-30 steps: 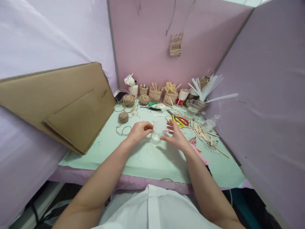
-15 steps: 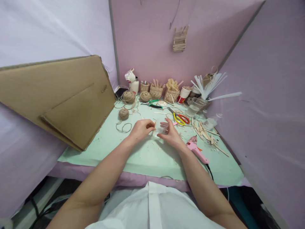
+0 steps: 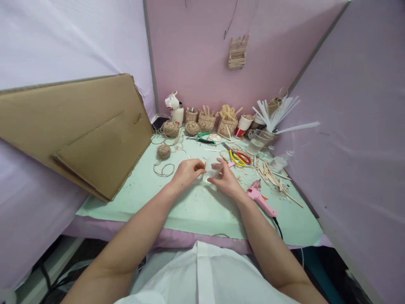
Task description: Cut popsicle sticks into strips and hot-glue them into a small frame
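A clear plastic cup [image 3: 213, 168] lies on its side between my hands, just above the table. My right hand [image 3: 226, 177] curves round its right end, thumb below and fingers above. My left hand [image 3: 191, 170] pinches a small pale wooden stick [image 3: 204, 172] against the left side of the cup; most of the stick is hidden by the fingers. Beyond my right hand lie scissors [image 3: 238, 157] with yellow and red handles. A pink glue gun [image 3: 261, 199] rests to the right of my right wrist.
Balls of twine [image 3: 163, 151] sit at the left, near a leaning cardboard panel [image 3: 104, 135]. Green-handled pliers [image 3: 202, 138] lie at the back, before baskets of sticks [image 3: 227, 126]. Broken wooden sticks [image 3: 268, 173], a small clear bottle [image 3: 280, 161] and a plastic cup [image 3: 257, 142] are at the right.
The fingers of my right hand have closed slightly round the cup. My left hand keeps its pinch in nearly the same place.
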